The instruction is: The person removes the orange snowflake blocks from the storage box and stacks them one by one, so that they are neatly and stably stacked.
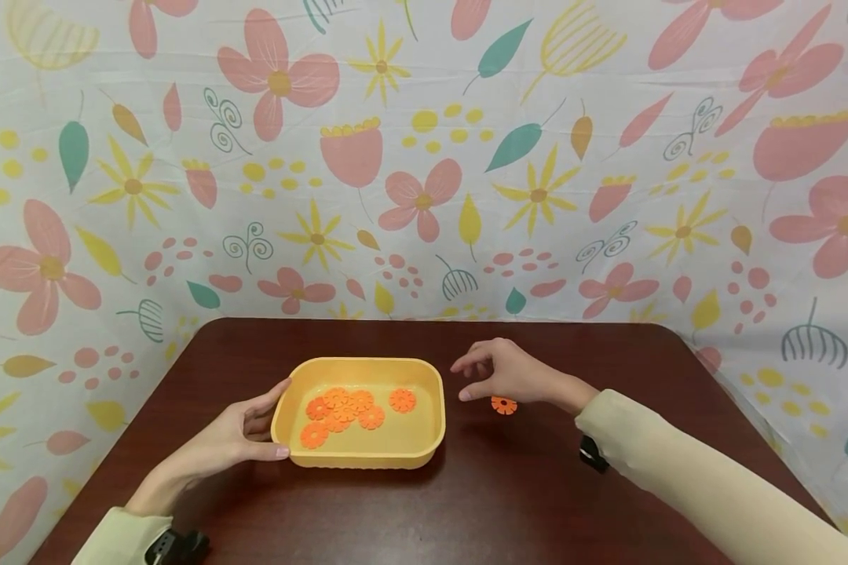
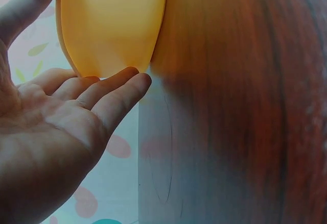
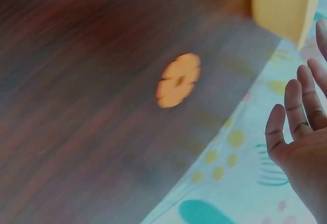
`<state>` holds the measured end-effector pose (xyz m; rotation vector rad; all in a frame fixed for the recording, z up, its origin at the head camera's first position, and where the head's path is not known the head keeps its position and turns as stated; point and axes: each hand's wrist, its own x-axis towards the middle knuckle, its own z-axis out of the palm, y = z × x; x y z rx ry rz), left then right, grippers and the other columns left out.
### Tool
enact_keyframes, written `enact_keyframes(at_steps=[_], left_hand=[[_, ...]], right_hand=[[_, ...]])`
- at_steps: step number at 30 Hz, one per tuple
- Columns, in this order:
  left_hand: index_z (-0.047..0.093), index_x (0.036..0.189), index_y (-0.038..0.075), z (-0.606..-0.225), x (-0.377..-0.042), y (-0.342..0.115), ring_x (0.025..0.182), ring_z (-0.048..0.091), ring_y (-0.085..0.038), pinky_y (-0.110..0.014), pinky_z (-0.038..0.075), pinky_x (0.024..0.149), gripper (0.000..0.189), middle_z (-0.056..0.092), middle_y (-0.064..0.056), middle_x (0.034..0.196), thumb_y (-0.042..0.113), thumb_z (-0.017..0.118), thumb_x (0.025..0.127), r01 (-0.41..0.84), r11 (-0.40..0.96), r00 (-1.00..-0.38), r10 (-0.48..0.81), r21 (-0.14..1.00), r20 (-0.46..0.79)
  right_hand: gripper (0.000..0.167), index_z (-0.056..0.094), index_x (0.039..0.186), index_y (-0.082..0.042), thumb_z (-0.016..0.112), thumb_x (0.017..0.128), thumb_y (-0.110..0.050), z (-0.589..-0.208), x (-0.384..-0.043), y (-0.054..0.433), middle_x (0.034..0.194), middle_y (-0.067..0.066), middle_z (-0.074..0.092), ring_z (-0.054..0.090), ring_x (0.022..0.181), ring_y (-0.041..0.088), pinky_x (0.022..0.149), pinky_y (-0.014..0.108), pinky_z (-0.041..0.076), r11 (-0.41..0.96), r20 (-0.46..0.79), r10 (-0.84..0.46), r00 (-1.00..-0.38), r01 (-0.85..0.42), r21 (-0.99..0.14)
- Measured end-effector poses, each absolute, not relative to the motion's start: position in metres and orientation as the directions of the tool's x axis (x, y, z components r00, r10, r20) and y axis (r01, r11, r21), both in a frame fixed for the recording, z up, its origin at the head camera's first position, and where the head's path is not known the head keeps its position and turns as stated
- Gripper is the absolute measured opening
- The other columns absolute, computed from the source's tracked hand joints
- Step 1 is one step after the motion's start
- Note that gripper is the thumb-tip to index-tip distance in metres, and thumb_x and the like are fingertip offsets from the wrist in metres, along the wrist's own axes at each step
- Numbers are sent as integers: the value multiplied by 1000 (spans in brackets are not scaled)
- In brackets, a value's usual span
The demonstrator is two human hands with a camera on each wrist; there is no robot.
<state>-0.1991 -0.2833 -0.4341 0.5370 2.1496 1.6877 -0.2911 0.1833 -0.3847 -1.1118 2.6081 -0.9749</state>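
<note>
A yellow plastic basin (image 1: 367,461) stands on the table with several orange flower-shaped discs (image 1: 344,408) inside, most of them heaped in its left half. My left hand (image 1: 233,439) holds the basin's left end, thumb by the front corner and index finger by the back corner. In the left wrist view, the fingertips (image 2: 135,81) touch the basin's outer wall. Right of the basin, my right hand (image 1: 505,373) hovers with loosely bent fingers and nothing between them. One orange disc (image 3: 169,92) lies flat on the table below that hand, partly hidden by it in the head view.
The dark brown wooden table (image 1: 410,518) has rounded far corners. Behind it hangs a white cloth (image 1: 424,259) printed with flowers and leaves. Black straps with devices (image 1: 593,453) sit at both wrists.
</note>
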Motion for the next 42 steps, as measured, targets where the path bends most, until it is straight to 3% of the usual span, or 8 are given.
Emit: enact_keyframes(at_steps=[7, 17, 24, 32, 42], left_hand=[[12, 168, 1, -435, -199, -284, 143, 41, -52, -34, 56, 97, 102, 16, -28, 170, 2, 80, 92, 70, 209, -865, 500, 975, -45], [12, 168, 2, -436, -199, -286, 142, 43, -51, -35, 56, 96, 102, 17, -28, 170, 3, 80, 92, 67, 217, -868, 495, 974, -50], [11, 168, 3, -434, -198, -285, 140, 46, -52, -35, 57, 95, 102, 18, -31, 168, 3, 80, 93, 68, 217, -866, 498, 974, -50], [12, 168, 3, -436, -200, -286, 142, 42, -52, -35, 56, 96, 102, 16, -28, 170, 3, 80, 92, 75, 214, -866, 498, 974, -42], [13, 169, 3, -436, -201, -286, 143, 42, -51, -36, 57, 96, 102, 16, -27, 170, 5, 81, 92, 67, 221, -868, 495, 973, -52]], right_hand=[[37, 80, 121, -10, 91, 86, -20, -373, -291, 152, 95, 7, 68, 59, 79, 19, 68, 30, 52, 456, 108, -731, -674, -599, -658], [39, 79, 122, -13, 91, 85, -18, -371, -295, 114, 93, -4, 66, 56, 73, 20, 62, 27, 44, 430, 71, -789, -611, -631, -646], [39, 78, 122, -11, 91, 85, -16, -381, -295, 87, 98, 11, 70, 57, 73, 16, 63, 26, 45, 410, 57, -822, -566, -660, -629], [43, 78, 120, -2, 93, 82, -13, -388, -294, 62, 97, 15, 71, 57, 70, 29, 60, 23, 42, 438, 4, -827, -562, -649, -623], [43, 78, 120, -2, 94, 81, -12, -395, -295, 54, 101, 13, 74, 59, 68, 22, 62, 23, 47, 450, -34, -837, -546, -651, -611]])
